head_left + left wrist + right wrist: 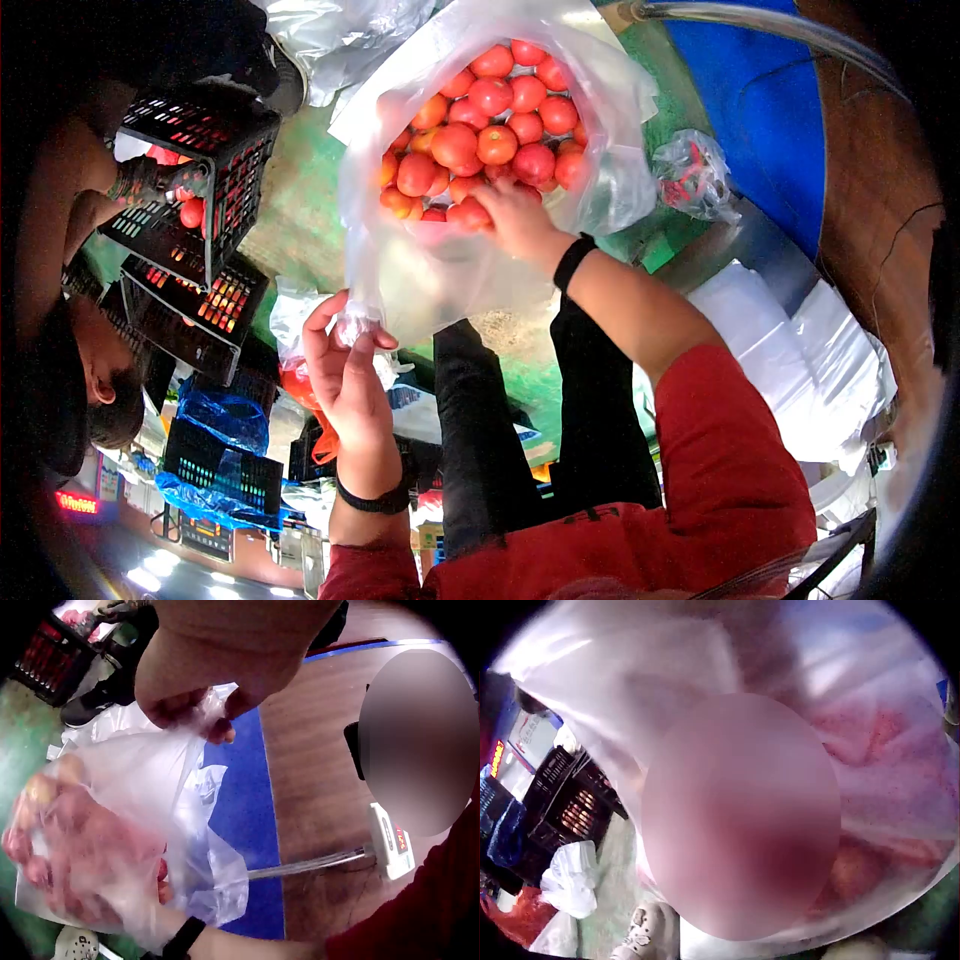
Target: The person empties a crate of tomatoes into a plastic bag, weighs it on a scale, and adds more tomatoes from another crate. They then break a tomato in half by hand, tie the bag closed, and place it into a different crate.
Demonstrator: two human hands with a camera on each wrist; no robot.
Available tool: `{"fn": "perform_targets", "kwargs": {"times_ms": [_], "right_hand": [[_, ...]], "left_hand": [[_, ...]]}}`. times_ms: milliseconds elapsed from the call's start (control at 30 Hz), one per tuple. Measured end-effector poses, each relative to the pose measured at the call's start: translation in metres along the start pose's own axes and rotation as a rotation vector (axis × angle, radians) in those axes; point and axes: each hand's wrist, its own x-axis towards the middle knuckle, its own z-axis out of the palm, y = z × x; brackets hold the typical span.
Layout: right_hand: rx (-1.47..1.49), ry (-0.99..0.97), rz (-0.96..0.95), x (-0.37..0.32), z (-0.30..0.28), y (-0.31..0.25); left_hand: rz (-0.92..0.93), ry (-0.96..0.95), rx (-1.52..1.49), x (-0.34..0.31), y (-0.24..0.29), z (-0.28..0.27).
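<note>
A large clear plastic bag (455, 275) full of red and orange tomatoes (490, 97) stands with its mouth spread wide. My left hand (355, 385) pinches a gathered part of its edge between thumb and fingers; the left wrist view shows the plastic (180, 761) stretched down from that hand. Inside the bag, my right hand (525, 225) grips a tomato (468, 214) at the near side of the heap, its fingertips partly hidden among the others. In the right wrist view, plastic and a blur cover most of the hand's work.
At left, another person's gloved hand (165, 185) reaches into a black crate (240, 190) holding tomatoes. More black crates (195, 305) stand below it. White plastic bags (800, 350) lie at right. A scale display (391, 840) on a metal pole stands beside the bag.
</note>
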Motion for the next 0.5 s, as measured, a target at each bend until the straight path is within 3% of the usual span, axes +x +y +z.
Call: {"fn": "perform_targets", "kwargs": {"times_ms": [133, 233, 300, 367, 400, 500], "right_hand": [[0.2, -0.101, -0.128, -0.002, 0.015, -0.009], [0.158, -0.077, 0.002, 0.012, -0.002, 0.009], [-0.237, 0.309, 0.139, 0.022, -0.026, 0.022], [-0.316, 0.274, 0.201, 0.025, -0.039, 0.044], [-0.347, 0.099, 0.213, 0.025, -0.033, 0.059], [-0.451, -0.016, 0.222, 0.016, -0.026, 0.057]], "left_hand": [[0.033, -0.026, 0.009, -0.006, 0.005, 0.001], [0.018, -0.018, -0.01, -0.007, 0.004, 0.005], [0.023, -0.016, -0.001, -0.006, 0.005, 0.005], [0.024, -0.008, 0.016, -0.005, 0.004, 0.005], [0.016, -0.009, 0.017, -0.004, 0.003, 0.005], [-0.013, -0.034, -0.021, -0.006, 0.002, 0.01]]}}
